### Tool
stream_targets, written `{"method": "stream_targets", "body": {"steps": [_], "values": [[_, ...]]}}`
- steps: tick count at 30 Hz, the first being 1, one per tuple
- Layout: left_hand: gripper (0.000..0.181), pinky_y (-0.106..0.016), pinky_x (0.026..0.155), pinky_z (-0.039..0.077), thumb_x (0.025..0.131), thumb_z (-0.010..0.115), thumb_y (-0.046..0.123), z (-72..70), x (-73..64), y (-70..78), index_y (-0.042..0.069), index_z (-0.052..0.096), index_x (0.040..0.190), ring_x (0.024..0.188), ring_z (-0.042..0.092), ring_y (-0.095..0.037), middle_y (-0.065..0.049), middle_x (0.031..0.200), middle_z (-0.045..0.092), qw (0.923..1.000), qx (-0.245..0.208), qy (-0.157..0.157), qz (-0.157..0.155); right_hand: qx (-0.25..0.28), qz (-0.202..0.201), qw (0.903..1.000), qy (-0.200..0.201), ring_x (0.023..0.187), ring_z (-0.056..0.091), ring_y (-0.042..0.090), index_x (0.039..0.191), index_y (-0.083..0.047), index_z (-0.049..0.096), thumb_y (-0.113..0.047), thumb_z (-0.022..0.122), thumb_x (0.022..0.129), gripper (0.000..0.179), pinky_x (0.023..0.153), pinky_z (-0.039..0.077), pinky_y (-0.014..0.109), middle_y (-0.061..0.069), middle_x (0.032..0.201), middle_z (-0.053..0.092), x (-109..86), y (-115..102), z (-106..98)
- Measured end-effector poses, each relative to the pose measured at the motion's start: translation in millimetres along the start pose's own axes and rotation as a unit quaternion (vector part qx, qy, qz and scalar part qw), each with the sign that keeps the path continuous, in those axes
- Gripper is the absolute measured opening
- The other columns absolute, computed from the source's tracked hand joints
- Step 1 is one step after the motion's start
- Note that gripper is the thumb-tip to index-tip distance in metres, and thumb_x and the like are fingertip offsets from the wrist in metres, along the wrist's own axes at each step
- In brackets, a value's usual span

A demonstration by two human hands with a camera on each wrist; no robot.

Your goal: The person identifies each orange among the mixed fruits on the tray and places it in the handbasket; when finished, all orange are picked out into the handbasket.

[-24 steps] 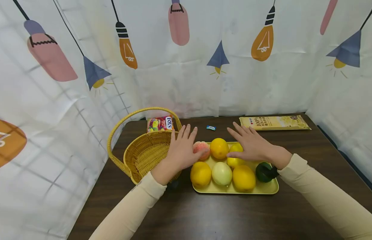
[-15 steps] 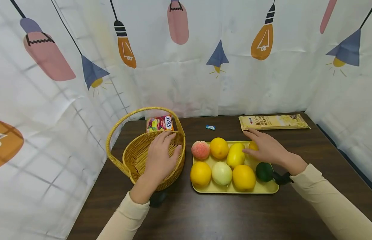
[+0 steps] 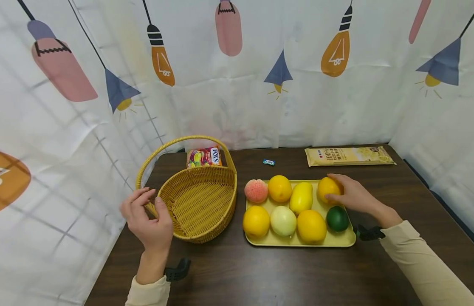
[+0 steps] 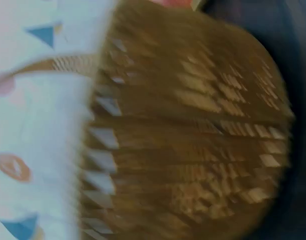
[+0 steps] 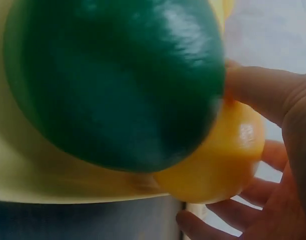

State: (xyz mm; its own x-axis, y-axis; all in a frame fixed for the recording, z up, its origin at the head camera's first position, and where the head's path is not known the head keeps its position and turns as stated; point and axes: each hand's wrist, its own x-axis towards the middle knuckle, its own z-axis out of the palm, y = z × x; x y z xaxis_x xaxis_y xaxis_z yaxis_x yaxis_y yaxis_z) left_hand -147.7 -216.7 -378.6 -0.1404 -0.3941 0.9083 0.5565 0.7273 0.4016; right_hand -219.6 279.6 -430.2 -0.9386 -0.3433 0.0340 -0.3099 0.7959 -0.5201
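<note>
My right hand (image 3: 355,194) is at the back right corner of the yellow tray (image 3: 340,241), with thumb and fingers round an orange (image 3: 327,189). In the right wrist view, the thumb is on the near side of this orange (image 5: 218,160) and the fingers curve along its far side; a dark green fruit (image 5: 117,80) partly hides it. My left hand (image 3: 149,219) is raised at the left side of the wicker basket (image 3: 202,199), fingers loosely bent by the handle's left base, holding nothing visible. The left wrist view is blurred and shows the basket's wall (image 4: 193,125) without fingers.
Also on the tray are a peach (image 3: 256,191), a yellow mango-like fruit (image 3: 301,198), a pale green fruit (image 3: 283,221) and several orange-yellow fruits. A FOX'S candy bag (image 3: 204,157), a small blue wrapped candy (image 3: 269,162) and a long yellow packet (image 3: 349,156) lie behind.
My left hand has moved left, from beside the peach across the basket to its left side. My right hand has moved right, from above the mango-like fruit to the orange, and grips it.
</note>
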Motion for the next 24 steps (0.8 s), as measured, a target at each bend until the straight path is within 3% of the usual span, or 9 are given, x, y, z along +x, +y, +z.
{"method": "stream_targets", "body": {"steps": [3, 6, 8, 11, 13, 15, 18, 21, 24], "values": [[0.028, -0.033, 0.088, 0.027, 0.08, 0.057, 0.003, -7.9, -7.7, -19.4, -0.005, 0.058, 0.107, 0.109, 0.042, -0.034, -0.019, 0.12, 0.052, 0.9982, 0.033, 0.026, -0.042, 0.009, -0.003, 1.0, -0.001, 0.117, 0.048, 0.044, 0.148, 0.005, 0.033, -0.038, 0.072, 0.088, 0.083, 0.093, 0.041, 0.06, 0.031, 0.143, 0.039, 1.3, 4.0, 2.9], [0.046, -0.032, 0.091, 0.027, 0.082, 0.059, 0.0, -17.5, -21.2, -46.3, 0.001, 0.047, 0.127, 0.118, 0.037, -0.025, -0.01, 0.132, 0.042, 0.9884, 0.057, -0.031, -0.137, 0.014, -0.002, 0.9999, -0.006, 0.114, 0.05, 0.043, 0.149, 0.005, 0.031, -0.037, 0.075, 0.086, 0.088, 0.09, 0.043, 0.059, 0.031, 0.141, 0.04, 3.0, 6.7, 4.6], [0.05, -0.031, 0.091, 0.03, 0.085, 0.063, 0.0, -22.0, -29.1, -58.3, 0.004, 0.045, 0.131, 0.116, 0.04, -0.021, -0.003, 0.13, 0.041, 0.9692, 0.064, -0.082, -0.223, 0.02, 0.003, 0.9998, -0.008, 0.111, 0.052, 0.042, 0.149, 0.004, 0.03, -0.038, 0.076, 0.084, 0.09, 0.088, 0.044, 0.058, 0.031, 0.14, 0.041, 3.7, 9.5, 5.8], [0.037, -0.029, 0.098, 0.035, 0.092, 0.062, 0.006, -22.9, -35.9, -67.0, 0.002, 0.053, 0.127, 0.115, 0.045, -0.021, -0.004, 0.127, 0.046, 0.9276, 0.051, -0.147, -0.34, 0.03, 0.013, 0.9994, -0.008, 0.109, 0.053, 0.041, 0.15, 0.003, 0.028, -0.04, 0.076, 0.084, 0.093, 0.087, 0.045, 0.057, 0.03, 0.139, 0.041, 4.1, 13.5, 7.1], [0.029, -0.032, 0.099, 0.038, 0.096, 0.059, 0.013, -22.5, -37.9, -70.3, 0.0, 0.057, 0.122, 0.12, 0.047, -0.023, -0.006, 0.131, 0.05, 0.903, 0.033, -0.172, -0.392, 0.035, 0.019, 0.9992, -0.005, 0.11, 0.052, 0.042, 0.15, 0.004, 0.026, -0.041, 0.076, 0.083, 0.095, 0.088, 0.044, 0.058, 0.031, 0.141, 0.039, 4.4, 16.1, 8.2], [0.027, -0.031, 0.097, 0.039, 0.098, 0.056, 0.016, -22.0, -39.4, -73.1, -0.001, 0.061, 0.118, 0.12, 0.049, -0.022, -0.009, 0.134, 0.052, 0.8891, 0.013, -0.181, -0.42, 0.042, 0.028, 0.9987, -0.002, 0.112, 0.051, 0.044, 0.151, 0.005, 0.022, -0.043, 0.076, 0.083, 0.099, 0.089, 0.043, 0.06, 0.033, 0.142, 0.036, 4.4, 17.4, 9.2], [0.028, -0.024, 0.078, 0.038, 0.1, 0.053, 0.019, -20.6, -40.0, -77.0, -0.001, 0.063, 0.117, 0.095, 0.054, -0.009, -0.008, 0.133, 0.058, 0.8837, 0.001, -0.183, -0.431, 0.057, 0.046, 0.9973, 0.005, 0.114, 0.05, 0.045, 0.152, 0.005, 0.017, -0.046, 0.074, 0.084, 0.102, 0.09, 0.043, 0.06, 0.034, 0.144, 0.034, 3.8, 17.7, 10.2], [0.033, -0.022, 0.058, 0.029, 0.102, 0.05, 0.023, -18.8, -40.6, -84.1, 0.002, 0.066, 0.121, 0.058, 0.036, -0.002, -0.01, 0.129, 0.061, 0.8875, -0.005, -0.182, -0.423, 0.073, 0.065, 0.9951, 0.018, 0.113, 0.05, 0.044, 0.153, 0.004, 0.018, -0.047, 0.072, 0.085, 0.1, 0.089, 0.044, 0.059, 0.033, 0.144, 0.034, 3.1, 15.6, 9.7], [0.035, -0.02, 0.062, 0.033, 0.102, 0.049, 0.025, -18.1, -41.3, -90.6, 0.001, 0.067, 0.12, 0.064, 0.043, 0.003, -0.012, 0.128, 0.061, 0.8881, -0.011, -0.175, -0.425, 0.083, 0.076, 0.9929, 0.038, 0.111, 0.05, 0.043, 0.152, 0.003, 0.022, -0.048, 0.069, 0.087, 0.095, 0.087, 0.045, 0.057, 0.032, 0.143, 0.035, 3.4, 9.6, 6.8]]}}
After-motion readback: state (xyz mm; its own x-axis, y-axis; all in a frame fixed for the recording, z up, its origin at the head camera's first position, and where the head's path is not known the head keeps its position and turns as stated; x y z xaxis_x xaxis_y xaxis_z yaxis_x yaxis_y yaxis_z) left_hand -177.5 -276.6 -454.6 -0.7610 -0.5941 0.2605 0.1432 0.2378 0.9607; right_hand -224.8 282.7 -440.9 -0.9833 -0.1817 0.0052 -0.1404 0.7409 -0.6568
